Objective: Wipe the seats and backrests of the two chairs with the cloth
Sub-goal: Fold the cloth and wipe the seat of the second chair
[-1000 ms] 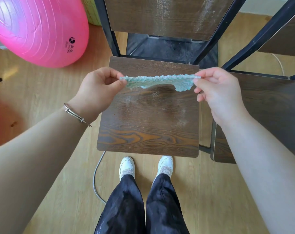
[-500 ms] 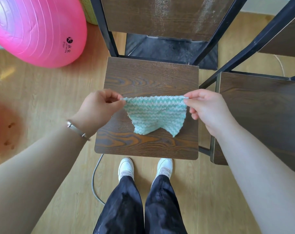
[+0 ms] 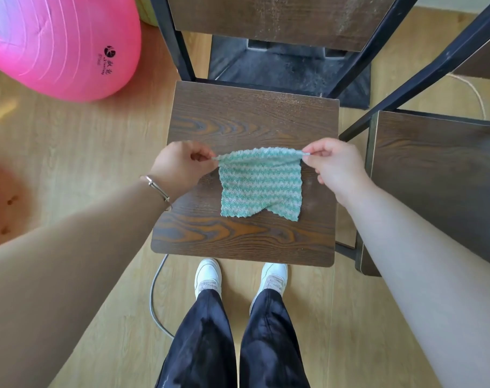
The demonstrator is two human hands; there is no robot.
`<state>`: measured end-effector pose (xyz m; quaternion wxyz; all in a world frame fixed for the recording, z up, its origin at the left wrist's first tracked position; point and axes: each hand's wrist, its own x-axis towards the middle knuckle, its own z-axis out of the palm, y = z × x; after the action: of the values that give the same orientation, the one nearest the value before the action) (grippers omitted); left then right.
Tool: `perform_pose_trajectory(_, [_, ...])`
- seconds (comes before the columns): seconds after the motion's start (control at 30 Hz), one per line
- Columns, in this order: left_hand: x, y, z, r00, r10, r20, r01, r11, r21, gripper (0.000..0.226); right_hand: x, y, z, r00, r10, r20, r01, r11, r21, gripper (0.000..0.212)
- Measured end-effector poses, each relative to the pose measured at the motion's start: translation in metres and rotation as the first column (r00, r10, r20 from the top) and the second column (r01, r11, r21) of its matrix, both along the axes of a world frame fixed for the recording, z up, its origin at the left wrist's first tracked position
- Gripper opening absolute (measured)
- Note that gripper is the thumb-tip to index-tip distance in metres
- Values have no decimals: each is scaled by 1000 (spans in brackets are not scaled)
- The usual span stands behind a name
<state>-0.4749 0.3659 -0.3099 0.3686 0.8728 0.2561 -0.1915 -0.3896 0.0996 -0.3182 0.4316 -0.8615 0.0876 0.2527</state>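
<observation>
A green and white zigzag cloth (image 3: 260,184) hangs spread out over the dark wooden seat (image 3: 249,116) of the chair in front of me. My left hand (image 3: 179,166) pinches its upper left corner. Its upper right corner is pinched by my right hand (image 3: 336,166). The cloth's lower edge hangs close over the seat; whether it touches the wood I cannot tell. This chair's backrest (image 3: 280,18) stands at the top of the view. The second chair's seat (image 3: 440,180) is on the right, partly hidden by my right forearm.
A big pink exercise ball (image 3: 56,43) lies on the wooden floor at the upper left. A grey cable (image 3: 154,298) curls on the floor by my white shoes (image 3: 207,273). Black metal chair frames (image 3: 423,68) slant across the upper right. A dark mat (image 3: 288,68) lies behind the chair.
Both hands have come down and toward me with the cloth. It was held flat and stretched near the seat's back; now it hangs unfolded over the seat's middle.
</observation>
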Motion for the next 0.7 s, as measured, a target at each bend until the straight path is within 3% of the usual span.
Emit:
perform_pose_trajectory(0.23, [-50, -15, -5, 998, -24, -56, 25, 1000, 16, 6, -58, -34, -8, 998, 40, -56, -41, 999, -22, 15])
perform_pose_trajectory(0.47, [-60, -20, -7, 998, -30, -56, 30, 1000, -8, 7, -59, -33, -6, 999, 24, -46, -25, 1000, -19, 13])
perform_pose_trajectory(0.57, [-41, -17, 5, 999, 41, 4, -41, 999, -2, 5, -40, -22, 7, 1000, 15, 1, -15, 1000, 5, 12])
perform_pose_trajectory(0.7, [-3, -6, 25, 976, 203, 86, -193, 975, -107, 10, -3, -4, 30, 996, -24, 89, 18, 998, 67, 11])
